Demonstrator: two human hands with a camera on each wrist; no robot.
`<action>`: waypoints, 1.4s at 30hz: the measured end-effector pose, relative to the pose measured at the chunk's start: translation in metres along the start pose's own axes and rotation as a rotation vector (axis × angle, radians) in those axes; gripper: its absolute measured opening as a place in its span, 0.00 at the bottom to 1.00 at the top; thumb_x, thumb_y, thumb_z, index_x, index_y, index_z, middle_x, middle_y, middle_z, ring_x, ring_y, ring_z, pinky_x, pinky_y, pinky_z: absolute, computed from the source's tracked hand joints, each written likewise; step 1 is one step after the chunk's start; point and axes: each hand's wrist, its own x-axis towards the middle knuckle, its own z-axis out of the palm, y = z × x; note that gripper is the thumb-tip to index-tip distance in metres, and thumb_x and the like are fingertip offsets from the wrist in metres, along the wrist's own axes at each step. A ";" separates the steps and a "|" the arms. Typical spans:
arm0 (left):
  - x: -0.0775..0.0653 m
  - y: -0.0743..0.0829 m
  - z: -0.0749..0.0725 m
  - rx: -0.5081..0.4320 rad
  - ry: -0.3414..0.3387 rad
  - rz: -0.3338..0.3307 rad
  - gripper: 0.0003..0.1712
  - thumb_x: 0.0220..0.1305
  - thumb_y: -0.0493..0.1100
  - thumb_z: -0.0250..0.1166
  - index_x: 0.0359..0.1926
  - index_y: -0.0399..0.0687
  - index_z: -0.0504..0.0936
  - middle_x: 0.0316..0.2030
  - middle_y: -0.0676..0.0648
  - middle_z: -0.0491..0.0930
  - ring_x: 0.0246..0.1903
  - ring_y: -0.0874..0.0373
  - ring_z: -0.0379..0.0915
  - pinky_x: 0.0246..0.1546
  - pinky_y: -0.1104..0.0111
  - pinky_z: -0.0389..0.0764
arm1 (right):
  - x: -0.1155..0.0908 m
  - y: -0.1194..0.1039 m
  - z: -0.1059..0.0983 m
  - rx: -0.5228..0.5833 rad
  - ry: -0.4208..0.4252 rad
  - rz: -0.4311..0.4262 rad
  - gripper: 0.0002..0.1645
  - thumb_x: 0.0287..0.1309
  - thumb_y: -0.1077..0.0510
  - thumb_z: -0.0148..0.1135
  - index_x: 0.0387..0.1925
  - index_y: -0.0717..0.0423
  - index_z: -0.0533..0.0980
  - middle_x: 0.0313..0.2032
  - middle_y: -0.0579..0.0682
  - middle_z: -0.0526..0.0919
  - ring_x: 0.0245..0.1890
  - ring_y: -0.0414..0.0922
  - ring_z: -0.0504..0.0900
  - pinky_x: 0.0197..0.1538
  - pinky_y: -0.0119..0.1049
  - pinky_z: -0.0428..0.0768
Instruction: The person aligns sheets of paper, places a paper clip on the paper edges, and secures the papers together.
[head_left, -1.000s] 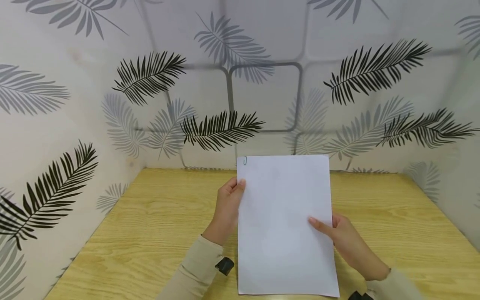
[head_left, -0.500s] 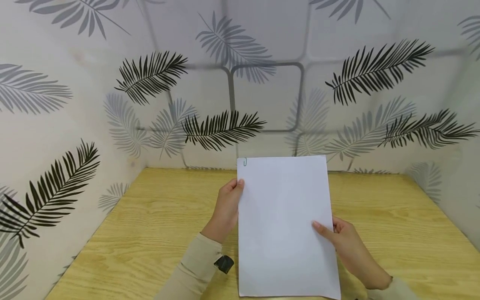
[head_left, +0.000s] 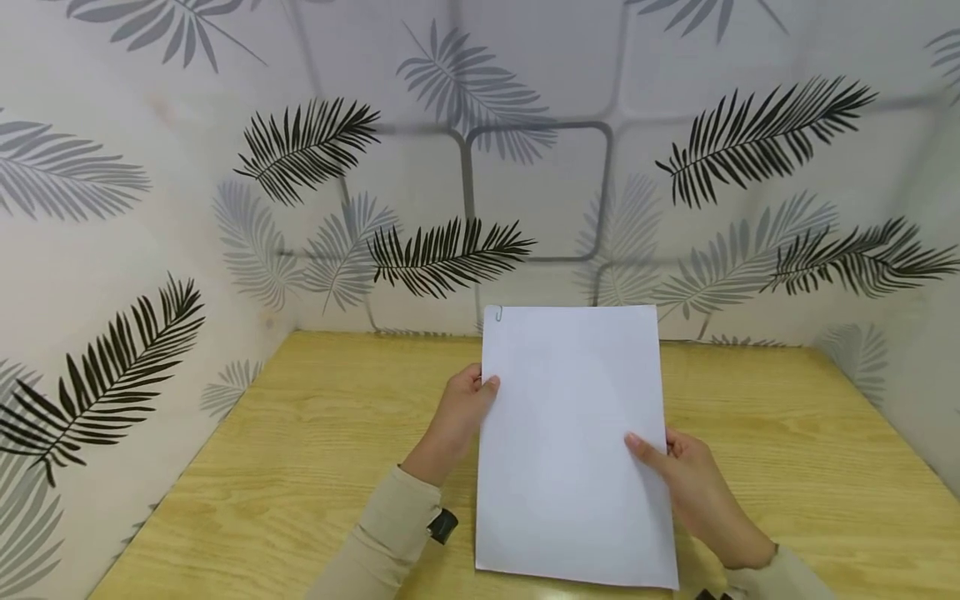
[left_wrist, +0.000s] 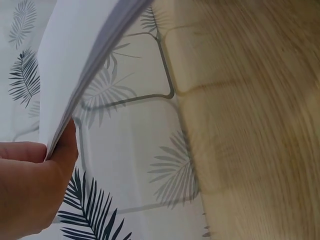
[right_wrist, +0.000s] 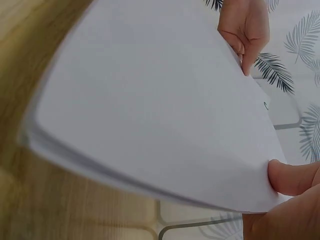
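Note:
A stack of white paper [head_left: 570, 450] is held up, tilted, over the wooden table. A green paper clip [head_left: 498, 313] sits at its top left corner. My left hand [head_left: 459, 417] pinches the left edge of the stack, thumb in front and fingers behind. On the right edge, lower down, my right hand [head_left: 693, 492] grips it with the thumb lying across the front sheet. Several layered sheets show along the edge of the paper [right_wrist: 150, 110] in the right wrist view. The fingers behind the stack are mostly hidden in the head view.
The wood-grain table [head_left: 322, 433] reaches back to a wall [head_left: 536, 192] with a leaf pattern. Patterned walls also stand at the left and right sides. A small black device [head_left: 442, 526] sits at the left sleeve.
The top left corner of the stack has shifted slightly right and up, and its bottom edge has risen a little. The left hand sits slightly lower along the paper's edge. Both hands keep their hold.

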 end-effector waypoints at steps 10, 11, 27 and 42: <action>-0.005 -0.010 -0.006 0.203 -0.055 0.058 0.10 0.73 0.38 0.52 0.46 0.34 0.76 0.19 0.51 0.62 0.20 0.59 0.55 0.24 0.69 0.62 | 0.012 -0.007 -0.005 -0.019 0.015 -0.026 0.39 0.65 0.50 0.60 0.65 0.74 0.60 0.42 0.52 0.83 0.37 0.40 0.82 0.41 0.38 0.81; -0.006 -0.010 -0.006 0.222 -0.052 0.062 0.10 0.73 0.38 0.53 0.44 0.35 0.76 0.18 0.51 0.59 0.20 0.59 0.53 0.23 0.69 0.60 | 0.013 -0.007 -0.006 -0.019 0.016 -0.032 0.39 0.65 0.50 0.60 0.65 0.74 0.60 0.42 0.52 0.83 0.37 0.40 0.82 0.41 0.38 0.81; -0.010 -0.011 -0.011 0.427 0.075 0.167 0.12 0.68 0.40 0.60 0.29 0.38 0.73 0.19 0.49 0.70 0.12 0.55 0.69 0.14 0.71 0.68 | 0.028 -0.013 0.003 -0.020 0.030 -0.038 0.41 0.63 0.49 0.62 0.65 0.72 0.61 0.47 0.54 0.81 0.38 0.38 0.80 0.42 0.36 0.79; -0.004 -0.016 -0.009 0.438 0.124 0.165 0.12 0.69 0.39 0.59 0.28 0.38 0.71 0.17 0.48 0.70 0.09 0.61 0.66 0.13 0.70 0.73 | 0.043 -0.015 0.006 -0.186 0.037 -0.085 0.34 0.64 0.51 0.62 0.59 0.74 0.68 0.46 0.61 0.81 0.38 0.41 0.78 0.41 0.36 0.78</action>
